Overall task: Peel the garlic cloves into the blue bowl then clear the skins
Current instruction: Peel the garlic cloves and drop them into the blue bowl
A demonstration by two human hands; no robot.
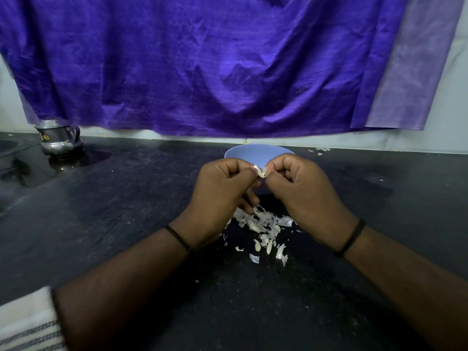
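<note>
Pinching one garlic clove (260, 171) between them, both hands meet in the middle of the scene, just above the near rim of the bowl (253, 153). The left hand (222, 191) has its fingers curled inward, with thumb and forefinger closed on the left end of the clove. The right hand (304, 191) is curled the same way and grips the right end with its fingertips. The clove shows pale white, with a flap of skin lifted at its top. How much skin remains on it cannot be told, since the fingers cover most of it.

The bowl is blue and sits on the dark counter (126, 211), just beyond the hands. Its inside is mostly hidden behind them, so its contents cannot be seen.

A heap of skins (263, 229) lies on the counter below the hands, between the two wrists, and thins out into loose flakes on the near side. A few more scraps (320, 150) lie far right, close to the wall.

Each wrist wears a dark band. A steel pot (59, 138) stands at far left on the counter. A purple cloth (202, 67) hangs across the wall behind. A striped cloth (27, 325) lies at the near left corner.
</note>
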